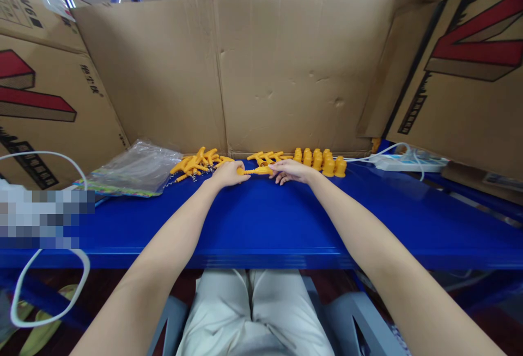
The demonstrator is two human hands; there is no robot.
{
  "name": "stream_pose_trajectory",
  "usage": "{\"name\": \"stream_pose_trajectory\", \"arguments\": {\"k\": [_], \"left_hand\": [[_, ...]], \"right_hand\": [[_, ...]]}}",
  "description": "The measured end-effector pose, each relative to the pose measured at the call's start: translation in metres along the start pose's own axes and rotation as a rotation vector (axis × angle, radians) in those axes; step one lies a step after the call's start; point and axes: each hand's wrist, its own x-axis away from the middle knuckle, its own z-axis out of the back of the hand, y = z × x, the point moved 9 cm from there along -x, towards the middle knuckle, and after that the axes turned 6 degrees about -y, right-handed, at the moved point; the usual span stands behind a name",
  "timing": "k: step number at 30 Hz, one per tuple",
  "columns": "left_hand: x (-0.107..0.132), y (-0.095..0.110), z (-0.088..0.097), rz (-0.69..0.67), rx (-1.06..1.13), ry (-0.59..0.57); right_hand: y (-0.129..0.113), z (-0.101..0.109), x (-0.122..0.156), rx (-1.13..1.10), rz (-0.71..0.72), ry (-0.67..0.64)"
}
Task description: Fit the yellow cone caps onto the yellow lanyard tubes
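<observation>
Pinching one piece (256, 171): left hand (229, 174) at 9 o'clock, right hand (292, 171) at 3. One plastic bag (139, 168), 10 o'clock. Piece orange, slender, ridged.

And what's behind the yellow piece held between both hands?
Behind the yellow piece: branched yellow pieces, then a cardboard panel. What the left hand and right hand cover can't be seen.

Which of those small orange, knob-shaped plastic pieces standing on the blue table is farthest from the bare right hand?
The rightmost orange, knob-shaped plastic piece, nearest the white power strip; the others all stand farther left, closer to the right hand.
</observation>
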Motion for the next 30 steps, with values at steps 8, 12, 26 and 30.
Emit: {"name": "stream_pose_trajectory", "arguments": {"k": [8,12,26,30], "left_hand": [[-0.003,-0.002,-0.004,-0.023,-0.027,-0.007],[-0.001,-0.003,-0.001,-0.008,0.016,0.019],[0.001,-0.028,0.004,0.25,-0.07,0.05],[0.002,-0.028,0.004,0.25,-0.087,0.041]], "right_hand": [[-0.002,0.0,-0.003,-0.201,0.043,0.027],[-0.015,0.001,-0.005,-0.311,0.138,0.054],[-0.084,-0.022,-0.032,0.924,0.551,0.459],[-0.073,-0.047,-0.05,1.161,0.506,0.343]]}}
